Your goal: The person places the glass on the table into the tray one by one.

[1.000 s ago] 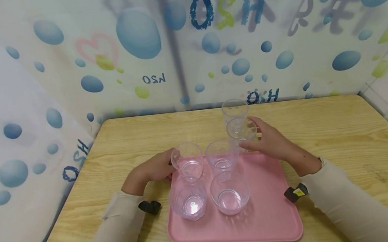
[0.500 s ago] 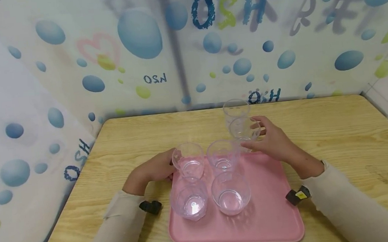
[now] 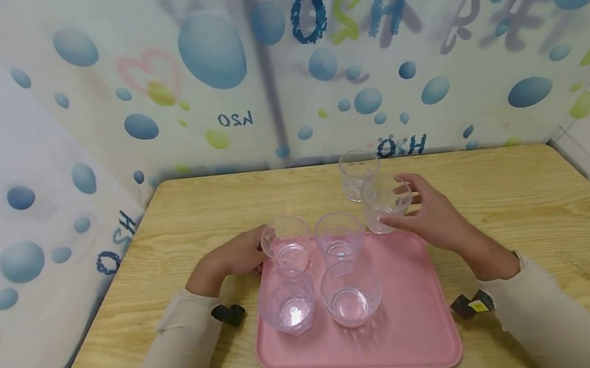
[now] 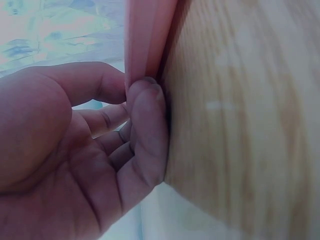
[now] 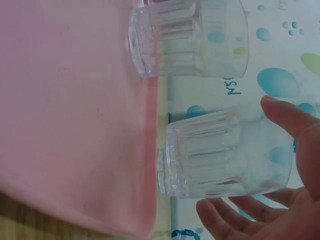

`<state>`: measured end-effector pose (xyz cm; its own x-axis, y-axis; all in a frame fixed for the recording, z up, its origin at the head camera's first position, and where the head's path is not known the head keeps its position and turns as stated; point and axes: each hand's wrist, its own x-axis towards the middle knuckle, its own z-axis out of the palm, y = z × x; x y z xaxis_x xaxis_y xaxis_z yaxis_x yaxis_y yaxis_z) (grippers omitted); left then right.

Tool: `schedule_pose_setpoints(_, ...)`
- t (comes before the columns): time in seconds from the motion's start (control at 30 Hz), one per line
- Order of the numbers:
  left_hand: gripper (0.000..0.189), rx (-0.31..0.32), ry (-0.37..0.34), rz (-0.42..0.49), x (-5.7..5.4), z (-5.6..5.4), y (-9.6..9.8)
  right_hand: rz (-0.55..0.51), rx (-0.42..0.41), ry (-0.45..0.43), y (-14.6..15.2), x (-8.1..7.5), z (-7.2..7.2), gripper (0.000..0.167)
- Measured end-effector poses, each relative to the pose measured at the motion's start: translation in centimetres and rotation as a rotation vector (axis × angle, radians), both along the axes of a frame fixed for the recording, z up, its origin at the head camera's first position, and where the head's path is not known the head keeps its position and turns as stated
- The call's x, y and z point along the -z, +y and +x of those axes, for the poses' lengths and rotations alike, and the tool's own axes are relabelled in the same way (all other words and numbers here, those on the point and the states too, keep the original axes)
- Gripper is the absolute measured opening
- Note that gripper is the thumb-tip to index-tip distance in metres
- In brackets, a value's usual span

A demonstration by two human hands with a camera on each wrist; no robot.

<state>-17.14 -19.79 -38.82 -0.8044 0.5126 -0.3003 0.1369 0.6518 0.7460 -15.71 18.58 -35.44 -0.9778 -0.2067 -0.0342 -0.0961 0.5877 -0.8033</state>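
At the far edge of the pink tray [image 3: 404, 315], my right hand [image 3: 434, 215] holds a clear cup [image 3: 376, 214] by its side, thumb in front and fingers behind. The right wrist view shows that clear cup [image 5: 215, 155] just beyond the tray's rim, its base close to it. My left hand [image 3: 240, 252] pinches the tray's left edge; in the left wrist view its thumb lies on one side of the pink rim [image 4: 145, 45] and the curled fingers on the other. Several clear cups stand upright on the tray's left half, among them a front one [image 3: 351, 297] and a back one [image 3: 340, 239].
Behind the held cup, another clear cup [image 3: 359, 172] stands on the wooden table [image 3: 505, 205], near its back edge. A wall covering with blue drops [image 3: 210, 50] rises directly behind the table. The right part of the tray shows bare pink surface.
My right hand has moved a little to the right with the cup, away from the cup behind it. My left hand and the tray stay in place.
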Motion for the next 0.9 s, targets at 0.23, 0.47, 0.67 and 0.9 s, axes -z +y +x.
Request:
schedule_pose_setpoints(0.23, 0.030, -0.001, 0.008, -0.021, 0.0, 0.0, 0.0, -0.005, -0.025, -0.014, 0.3, 0.1, 1.4, 0.097)
schedule_pose_setpoints(0.47, 0.029, -0.004, 0.008, -0.025, 0.0, 0.0, 0.1, -0.016, -0.044, -0.022, 0.4, 0.3, 2.7, 0.095)
schedule_pose_setpoints(0.67, 0.031, -0.005, 0.018, -0.041, 0.0, 0.0, 0.0, -0.001, -0.061, -0.037, 0.6, 0.5, 3.4, 0.094)
schedule_pose_setpoints(0.9, 0.029, -0.004, 0.012, -0.037, 0.1, -0.1, 0.0, 0.009, -0.086, -0.030, 0.8, 0.7, 3.9, 0.092)
